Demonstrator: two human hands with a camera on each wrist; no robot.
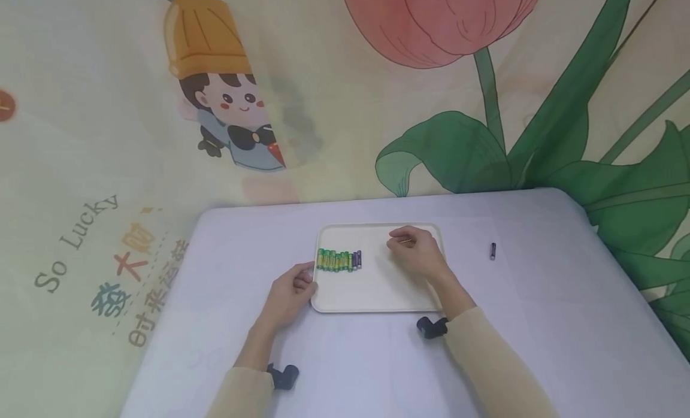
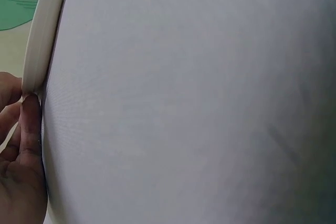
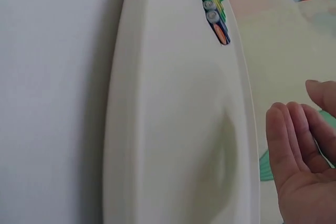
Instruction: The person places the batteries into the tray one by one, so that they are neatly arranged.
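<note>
Head view: left hand [image 1: 288,295] on tray [image 1: 377,292]

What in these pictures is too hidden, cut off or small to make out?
- Head view: the batteries in the tray are too small to count or read.
- Head view: the lone battery on the table is too small to identify.
- Left wrist view: the left hand is cut by the edge.
- Right wrist view: the right hand is cut off.
</note>
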